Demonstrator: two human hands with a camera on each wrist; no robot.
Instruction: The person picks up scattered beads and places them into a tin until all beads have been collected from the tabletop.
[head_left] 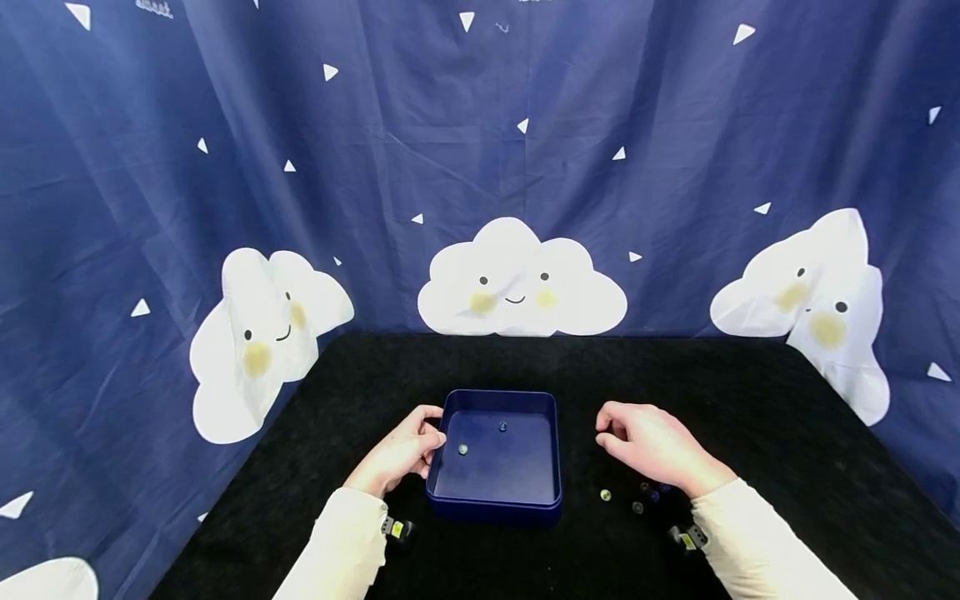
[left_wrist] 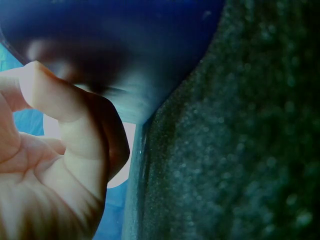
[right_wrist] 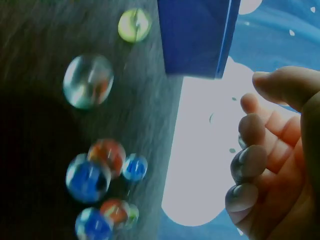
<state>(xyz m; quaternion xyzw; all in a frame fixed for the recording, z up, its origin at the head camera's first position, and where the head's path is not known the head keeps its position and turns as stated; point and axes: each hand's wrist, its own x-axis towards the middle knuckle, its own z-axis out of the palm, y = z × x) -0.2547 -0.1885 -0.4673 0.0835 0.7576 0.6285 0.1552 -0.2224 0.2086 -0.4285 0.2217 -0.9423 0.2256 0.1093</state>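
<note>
A dark blue square tray (head_left: 495,475) sits on the black cloth, with a pale marble (head_left: 462,449) and a blue marble (head_left: 503,427) inside. My left hand (head_left: 401,450) grips its left wall, thumb over the rim; the left wrist view shows bent fingers against the outer side. To the right of the tray hovers my right hand (head_left: 652,437), fingers loosely curled and thumb apart from them. Nothing shows between them. Below that hand lie several loose marbles: a yellow-green marble (right_wrist: 134,25), a clear marble (right_wrist: 88,81), and a cluster with a blue marble (right_wrist: 88,178) and an orange marble (right_wrist: 107,156).
Black cloth (head_left: 360,367) covers the table and reaches back to a dark blue curtain (head_left: 390,125) printed with white clouds and triangles. A small dark device (head_left: 401,529) is strapped at the left wrist, and another (head_left: 686,537) at the right.
</note>
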